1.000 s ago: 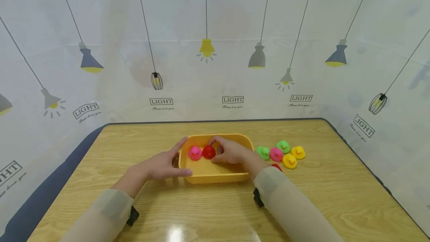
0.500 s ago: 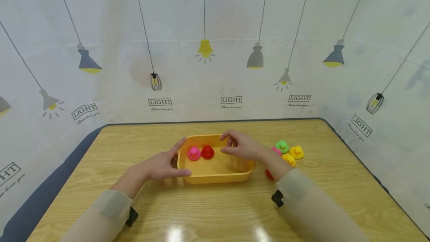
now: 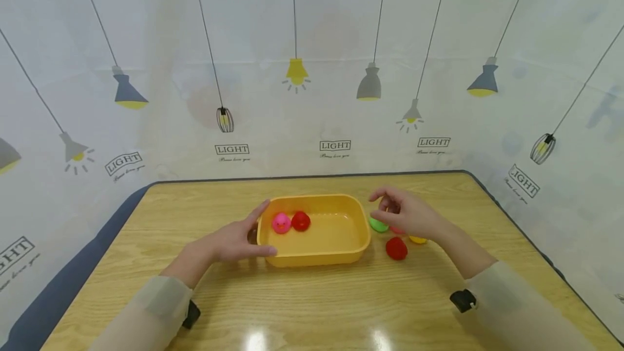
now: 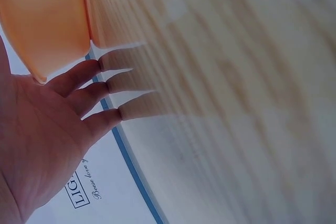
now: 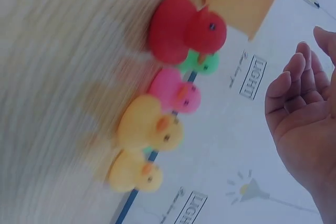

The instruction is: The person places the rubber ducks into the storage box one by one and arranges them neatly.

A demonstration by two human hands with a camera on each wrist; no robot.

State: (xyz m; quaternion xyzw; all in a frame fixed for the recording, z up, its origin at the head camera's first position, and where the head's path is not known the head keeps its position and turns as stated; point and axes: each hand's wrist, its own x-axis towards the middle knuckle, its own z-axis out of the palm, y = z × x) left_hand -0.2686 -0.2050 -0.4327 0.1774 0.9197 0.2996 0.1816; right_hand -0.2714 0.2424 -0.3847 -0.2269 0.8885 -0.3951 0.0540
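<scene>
A yellow-orange plastic bin (image 3: 336,232) stands on the wooden table, with a pink rubber duck (image 3: 281,223) and a red rubber duck (image 3: 300,221) side by side in its left half. My left hand (image 3: 241,240) spreads thumb and forefinger along the bin's left end; in the left wrist view its other fingers (image 4: 86,98) reach straight down to the tabletop. Loosely bent and holding nothing, my right hand (image 3: 407,213) hovers over more ducks right of the bin. The right wrist view shows these: a red duck (image 5: 176,30), a pink duck (image 5: 170,90), green ones (image 5: 207,62) and yellow ones (image 5: 142,124).
The wooden table (image 3: 312,302) ends at a dark edge along a white backdrop (image 3: 273,85) printed with hanging lamps. The red duck (image 3: 396,248) outside the bin sits nearest the front, close to the bin's right end.
My right hand has let go of the red duck inside the bin, lifted away and moved right, out over the loose ducks. The left hand stays at the bin's left end.
</scene>
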